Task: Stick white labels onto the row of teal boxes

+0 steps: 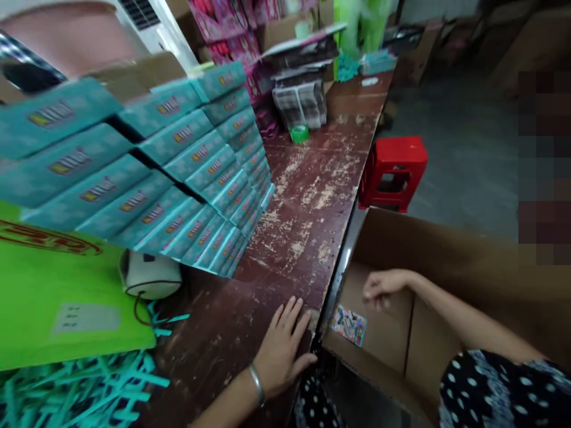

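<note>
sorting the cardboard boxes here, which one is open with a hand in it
The large cardboard box beside the table edge: flaps open, right hand inside. The far boxes sit untouched.

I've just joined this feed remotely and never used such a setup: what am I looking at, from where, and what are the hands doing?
One camera on a person's head looks down at their bare hands. The left hand, with a bracelet, lies flat on the worn dark-red wooden table. The right hand reaches into the open brown cardboard box, empty, above a small colourful packet. On the table: stacked teal boxes, a green sheet, teal paper strips. A red plastic stool stands beyond.
</note>
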